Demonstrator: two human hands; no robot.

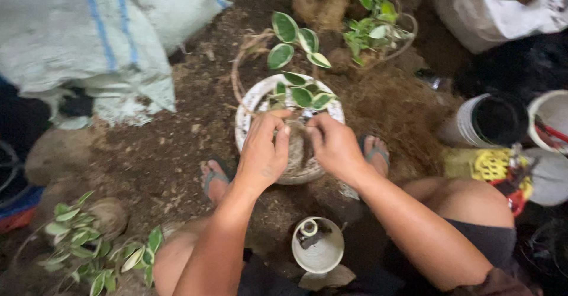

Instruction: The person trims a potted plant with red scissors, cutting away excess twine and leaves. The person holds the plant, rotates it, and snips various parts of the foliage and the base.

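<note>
Both hands are down at a white round pot (248, 110) sitting on the soil-covered ground (160, 154), right between the person's two feet in flip-flops. The left hand (263, 151) is over the left-middle of the pot with fingers curled in, and its grip looks pressed together on the brown fibrous stuff (299, 151) packed in the pot, near the base of the plant. The right hand (334, 148) is just beside it, almost touching, fingertips pinched together on something thin at the same spot. Can't tell exactly what, maybe a stem or a bit of fibre, it's too small to make out.

The plant in the pot is a small variegated cutting (302, 95) with green and cream leaves, and its long vine loops up and back behind the pot, carrying a few more leaves (293, 39).

Around it: more of the same leafy cuttings (370, 27) at the top, another bunch (89, 248) lower left, a woven white sack with blue stripes (89, 41) upper left, a white pot with a dark inside (491, 121) on the right, and a small white cup-shaped container (319, 248) between the knees.
</note>
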